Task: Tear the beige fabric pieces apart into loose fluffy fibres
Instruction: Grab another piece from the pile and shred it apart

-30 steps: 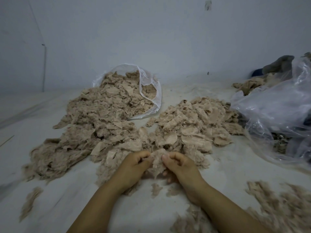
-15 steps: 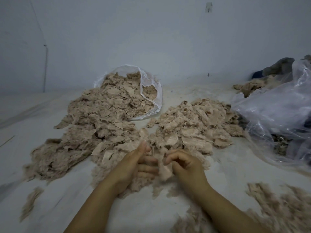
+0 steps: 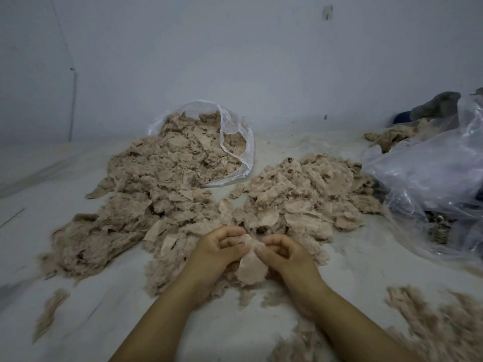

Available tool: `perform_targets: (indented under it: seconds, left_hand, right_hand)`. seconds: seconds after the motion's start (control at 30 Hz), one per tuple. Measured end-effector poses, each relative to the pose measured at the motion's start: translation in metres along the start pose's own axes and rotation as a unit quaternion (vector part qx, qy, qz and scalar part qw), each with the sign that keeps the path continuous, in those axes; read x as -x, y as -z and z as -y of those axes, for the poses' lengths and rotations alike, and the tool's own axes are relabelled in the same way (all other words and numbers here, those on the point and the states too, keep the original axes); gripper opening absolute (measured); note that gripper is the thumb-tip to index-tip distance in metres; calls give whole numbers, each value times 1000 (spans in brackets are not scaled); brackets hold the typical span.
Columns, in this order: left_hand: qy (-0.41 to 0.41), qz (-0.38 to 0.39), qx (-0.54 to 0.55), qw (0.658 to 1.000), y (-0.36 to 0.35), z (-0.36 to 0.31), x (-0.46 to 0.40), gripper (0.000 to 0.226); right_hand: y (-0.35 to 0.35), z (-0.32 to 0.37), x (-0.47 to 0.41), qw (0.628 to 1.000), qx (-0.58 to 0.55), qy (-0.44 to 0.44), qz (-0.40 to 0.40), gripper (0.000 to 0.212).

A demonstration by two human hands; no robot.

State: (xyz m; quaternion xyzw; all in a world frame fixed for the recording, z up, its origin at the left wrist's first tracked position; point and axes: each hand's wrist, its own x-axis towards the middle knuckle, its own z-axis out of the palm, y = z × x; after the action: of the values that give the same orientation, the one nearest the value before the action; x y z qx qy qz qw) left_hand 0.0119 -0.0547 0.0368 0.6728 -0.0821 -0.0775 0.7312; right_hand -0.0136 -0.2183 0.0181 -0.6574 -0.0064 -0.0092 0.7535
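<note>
Both hands pinch one small beige woven fabric scrap (image 3: 250,265), fingers curled. Left hand (image 3: 218,250) grips at 9 o'clock. Right hand (image 3: 283,256) grips at 3.

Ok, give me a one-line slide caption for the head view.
Left hand and right hand pinch one flat beige woven fabric piece before heaps of torn beige scraps.
</note>
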Motion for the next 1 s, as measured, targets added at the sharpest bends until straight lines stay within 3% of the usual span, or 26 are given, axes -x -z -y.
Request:
perform_targets:
  seconds: [0.07, 0.17, 0.27, 0.47, 0.67, 0.8, 0.87, 0.9, 1.0]
  left_hand:
    - [4, 24, -1, 1000, -2, 1, 1, 36]
    - [-35, -1, -42, 999, -4, 2, 0, 10]
    - [-44, -45, -25, 998, -6, 4, -2, 32]
    - [-50, -156, 68, 984, 11, -4, -9, 29]
    - [62, 47, -23, 997, -8, -7, 6, 20]
    - [7, -8, -159, 987, -2, -7, 6, 12]
    - [-78, -35, -266, 960, 11, -9, 5, 14]
    - [-133, -28, -349, 927, 19, -11, 1, 16]
    - [-204, 68, -553, 805, 38, -17, -16, 22]
  right_hand:
    - [-1, 1, 2, 1000, 8, 2, 11, 8]
    - [-3, 3, 1, 1000, -1, 8, 8, 6]
    - [-6, 5, -1, 1000, -7, 17, -2, 9]
    - [-2, 9, 1, 998, -22, 33, -52, 6]
    - [0, 10, 2, 995, -55, 41, -73, 4]
    - [4, 28, -11, 979, -158, 54, -119, 7]
    - [8, 36, -18, 966, -216, 69, -122, 16]
    - [9, 34, -19, 973, -191, 66, -114, 16]
    - [3, 15, -12, 995, 39, 39, -77, 15]
